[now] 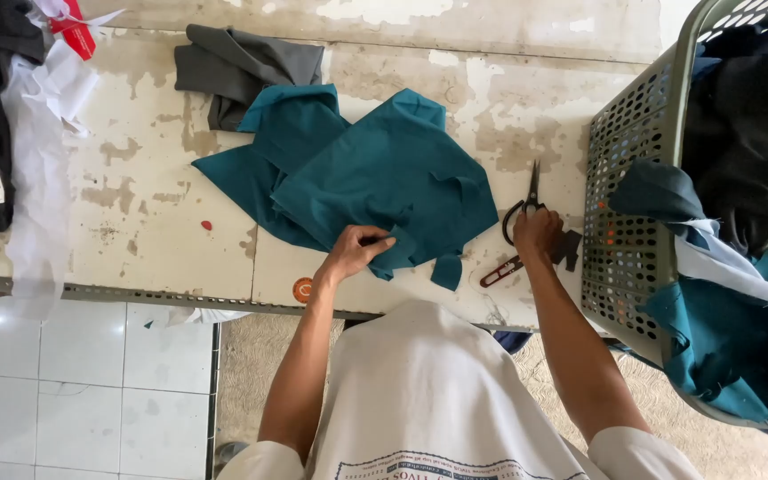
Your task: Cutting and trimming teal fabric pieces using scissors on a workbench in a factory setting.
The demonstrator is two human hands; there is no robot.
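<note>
A pile of teal fabric pieces [375, 169] lies spread on the worn white table [144, 196]. My left hand [355, 252] pinches the near edge of the top teal piece. Over on the right, my right hand [537, 233] rests on the handles of black scissors [526, 200] lying on the table, blades pointing away from me. Whether the fingers are through the handles is hidden. A small red-handled thread snip [500, 272] lies just below that hand.
A grey-green perforated laundry basket [633, 178] full of dark and teal cloth stands at the right. Folded grey fabric [237, 67] lies behind the teal pile. Black and white cloth [11, 133] hangs at the table's left end. An orange round sticker [302, 289] marks the near edge.
</note>
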